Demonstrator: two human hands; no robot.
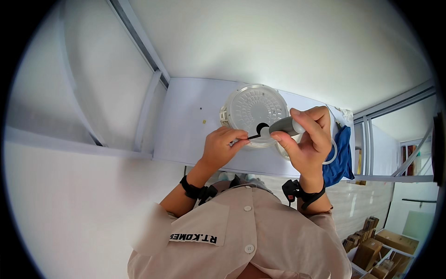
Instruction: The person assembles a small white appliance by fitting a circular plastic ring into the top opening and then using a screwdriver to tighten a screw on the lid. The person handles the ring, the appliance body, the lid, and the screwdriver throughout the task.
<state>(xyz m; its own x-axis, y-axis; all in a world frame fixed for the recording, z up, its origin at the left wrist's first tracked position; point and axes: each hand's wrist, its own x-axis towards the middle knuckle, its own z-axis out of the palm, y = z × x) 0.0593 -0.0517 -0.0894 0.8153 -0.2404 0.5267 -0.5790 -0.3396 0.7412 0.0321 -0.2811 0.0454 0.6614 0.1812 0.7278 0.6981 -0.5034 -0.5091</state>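
In my right hand (309, 137) is a screwdriver (282, 125) with a grey handle, a pale collar and a thin dark shaft. Its shaft points left, toward my left hand (224, 145). The thumb and fingertips of that hand are pinched together on the shaft's far end, and they hide the tip. Just beyond the tool stands a round white appliance (258, 104) with a ribbed, shiny top and a dark round spot near its front edge. Both hands are raised over its near side; whether either touches it I cannot tell.
The appliance stands on a pale table (186, 135). A blue cloth (341, 158) hangs at the right end, beside a white looped tube (332, 152). A small yellow piece (204, 122) and a tiny dark one lie at left. Cardboard boxes (368, 253) sit lower right.
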